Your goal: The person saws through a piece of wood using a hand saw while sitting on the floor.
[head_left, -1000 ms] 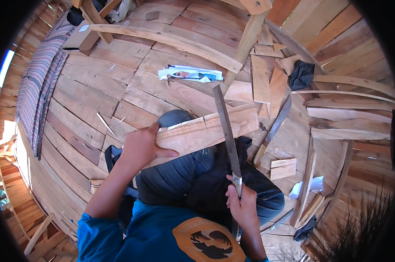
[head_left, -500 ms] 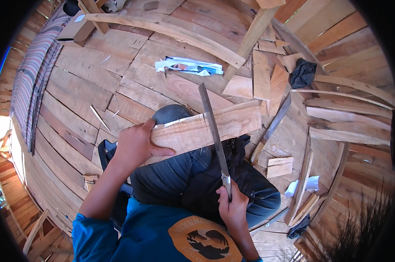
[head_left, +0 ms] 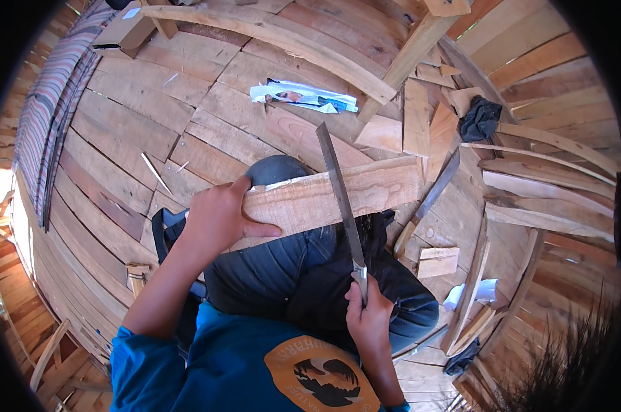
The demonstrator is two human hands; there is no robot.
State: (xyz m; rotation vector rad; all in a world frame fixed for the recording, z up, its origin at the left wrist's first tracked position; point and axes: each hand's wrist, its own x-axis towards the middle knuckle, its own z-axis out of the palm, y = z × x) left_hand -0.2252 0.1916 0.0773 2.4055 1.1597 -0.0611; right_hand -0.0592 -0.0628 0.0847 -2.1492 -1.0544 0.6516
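Note:
Across my raised knee lies a short wooden board (head_left: 293, 207), tilted up toward the right. My left hand (head_left: 217, 214) grips its left end, thumb along the near face and fingers over the far edge. In my right hand (head_left: 371, 307) is the pale handle of a hand saw (head_left: 342, 196). Its long toothed blade crosses the board right of the middle, with the tip pointing away from me past the far edge. Whether the teeth sit in a cut cannot be made out.
A machete (head_left: 430, 199) lies on the plank floor to the right, by a small wood offcut (head_left: 438, 261). Ahead is a crumpled printed wrapper (head_left: 303, 96) beneath a long wooden beam (head_left: 276, 40). Curved boards (head_left: 550, 185) are at the far right; a cardboard box (head_left: 126, 33) stands far left.
The saw has shifted slightly toward the right and nearer to me along its stroke. The view has turned a little; my left hand keeps its hold on the board.

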